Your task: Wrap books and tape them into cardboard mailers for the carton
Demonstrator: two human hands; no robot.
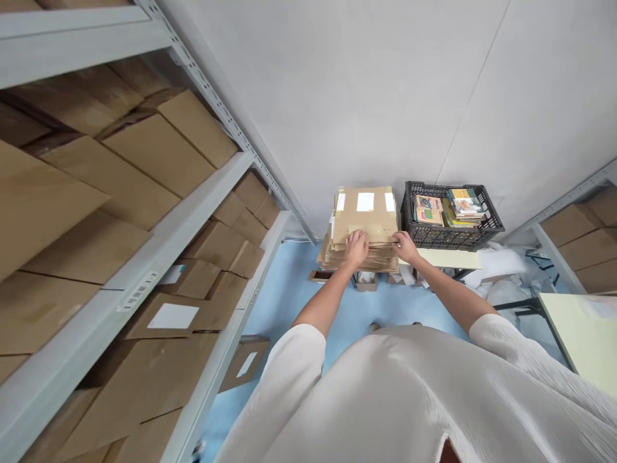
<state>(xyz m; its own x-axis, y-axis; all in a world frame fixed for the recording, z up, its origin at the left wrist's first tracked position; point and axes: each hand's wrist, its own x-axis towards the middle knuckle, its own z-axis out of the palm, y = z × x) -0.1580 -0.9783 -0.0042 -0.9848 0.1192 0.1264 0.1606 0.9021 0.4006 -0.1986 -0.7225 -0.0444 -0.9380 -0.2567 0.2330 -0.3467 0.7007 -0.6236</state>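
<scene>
A stack of flattened cardboard boxes stands against the wall ahead of me, its top sheet bearing white labels and strips of tape. My left hand is closed at the front edge of the upper sheets, with the fingers on top and the thumb hidden. At the front right corner, my right hand grips the edge of the cardboard between its fingers. How many sheets each hand holds cannot be made out. Just right of the stack sits a black plastic crate with several books in it.
Metal shelving packed with cardboard boxes runs along my left. A pale table and another shelf are at right. Small open boxes lie below the stack, and white plastic wrapping lies beyond the table.
</scene>
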